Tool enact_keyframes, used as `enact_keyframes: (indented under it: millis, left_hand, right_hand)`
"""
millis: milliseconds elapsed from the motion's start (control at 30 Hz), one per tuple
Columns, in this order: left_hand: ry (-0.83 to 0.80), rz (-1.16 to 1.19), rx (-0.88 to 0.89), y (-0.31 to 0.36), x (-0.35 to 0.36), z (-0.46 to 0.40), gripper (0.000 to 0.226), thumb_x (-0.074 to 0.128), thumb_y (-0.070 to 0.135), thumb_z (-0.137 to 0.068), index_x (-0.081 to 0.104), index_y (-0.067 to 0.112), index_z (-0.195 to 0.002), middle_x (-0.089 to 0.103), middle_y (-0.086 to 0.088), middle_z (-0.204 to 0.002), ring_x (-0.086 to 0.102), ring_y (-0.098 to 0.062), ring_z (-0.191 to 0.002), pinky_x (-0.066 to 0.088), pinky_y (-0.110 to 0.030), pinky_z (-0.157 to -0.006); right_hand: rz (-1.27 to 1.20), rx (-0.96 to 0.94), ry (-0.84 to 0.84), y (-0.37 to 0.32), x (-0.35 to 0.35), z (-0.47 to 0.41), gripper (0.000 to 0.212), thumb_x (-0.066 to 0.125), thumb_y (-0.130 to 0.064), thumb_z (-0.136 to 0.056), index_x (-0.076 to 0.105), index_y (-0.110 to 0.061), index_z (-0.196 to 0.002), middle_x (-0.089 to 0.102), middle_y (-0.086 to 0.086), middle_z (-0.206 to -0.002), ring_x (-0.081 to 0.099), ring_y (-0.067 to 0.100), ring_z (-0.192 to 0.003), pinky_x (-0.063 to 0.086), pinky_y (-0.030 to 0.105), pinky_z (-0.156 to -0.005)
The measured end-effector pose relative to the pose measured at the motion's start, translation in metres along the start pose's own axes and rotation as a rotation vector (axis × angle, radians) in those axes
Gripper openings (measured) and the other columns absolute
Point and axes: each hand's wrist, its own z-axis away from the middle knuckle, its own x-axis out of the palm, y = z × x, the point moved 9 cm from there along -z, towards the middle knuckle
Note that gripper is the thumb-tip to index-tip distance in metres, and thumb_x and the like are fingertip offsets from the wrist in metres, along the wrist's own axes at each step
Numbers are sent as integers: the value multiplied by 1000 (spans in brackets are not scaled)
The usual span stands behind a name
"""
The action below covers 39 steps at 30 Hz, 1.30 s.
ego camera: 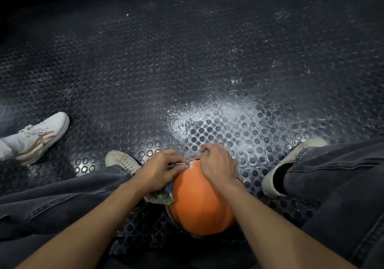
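An orange ball-shaped object (199, 202) stands on the dark studded floor between my legs. My left hand (161, 170) sits at its upper left with fingers curled, pinching thin clear film or tape at the object's top edge. My right hand (218, 164) lies over the top right, fingers curled and pinching the same thin film. A crumpled greyish rag (161, 197) is tucked under my left wrist against the orange surface. What the fingertips hold is small and partly hidden.
The black rubber floor (187, 71) with round studs carries a white powdery patch (209, 112) just beyond the hands. My legs in dark jeans and pale shoes (122, 161) (291, 160) flank the object. Another person's white sneaker (41, 137) stands at the left.
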Motion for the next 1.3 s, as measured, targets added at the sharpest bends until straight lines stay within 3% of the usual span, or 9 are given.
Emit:
enact_keyframes:
  millis: [133,267,467,633,800,867,1000,1233,1300]
  left_hand:
    - [-152,1,27,10,9,-8,14,66,26,-89,74,19,-99,65,7,-96,59,-7,-93,47,-27,-84]
    - [50,-38,58,33,16,-19,16,65,25,-89,75,16,-99,66,0,-94,61,-16,-86,49,-34,-81]
    - [-103,4,19,1,11,2,15,66,24,-89,74,19,-101,62,13,-95,59,-2,-90,49,-24,-83]
    - [108,-54,47,45,23,-31,17,66,23,-89,75,16,-102,65,1,-93,59,-12,-83,45,-24,-77]
    - [-112,-29,53,18,15,-6,14,68,26,-88,75,19,-98,67,7,-93,60,-5,-86,49,-26,-79]
    - [-74,-9,42,20,15,-6,13,68,26,-88,75,18,-96,67,7,-91,60,-5,-84,49,-24,-77]
    - [84,-62,-25,42,24,-41,15,70,24,-86,75,15,-97,66,0,-87,59,-13,-78,47,-27,-74]
    - [-77,20,-28,17,12,-8,11,73,25,-84,76,21,-94,67,12,-87,60,-1,-82,45,-13,-75]
    - [-29,-26,22,35,19,-26,13,72,25,-85,76,18,-96,62,14,-82,56,1,-75,36,-7,-70]
  right_hand:
    - [14,-13,-17,-2,-4,-2,25,42,-26,-104,66,-28,-106,64,-9,-99,57,13,-91,35,46,-107]
    - [5,8,-44,4,-9,-8,27,44,-27,-102,70,-32,-104,61,-10,-91,53,13,-81,43,42,-102]
    - [-20,8,-82,16,-8,-16,29,44,-24,-104,72,-34,-106,69,-10,-95,54,8,-67,43,27,-66]
    - [-23,39,-58,25,-12,-18,29,45,-27,-101,71,-39,-93,70,-7,-103,64,17,-83,55,36,-81]
    - [-4,-11,-76,24,-8,-17,27,45,-28,-104,71,-33,-104,68,-10,-96,52,5,-66,48,27,-64]
    - [4,-6,-68,22,-8,-15,27,45,-27,-104,72,-32,-102,65,-10,-91,54,6,-69,40,23,-57]
    - [-36,10,-44,28,-15,-15,28,46,-26,-103,71,-35,-96,64,-13,-91,59,10,-76,51,31,-72]
    - [8,-18,-48,21,-11,-13,27,46,-26,-104,72,-31,-100,60,-13,-92,55,9,-76,33,21,-55]
    - [14,-16,-29,22,-13,-14,28,46,-25,-103,71,-32,-92,62,-15,-91,59,12,-76,45,27,-62]
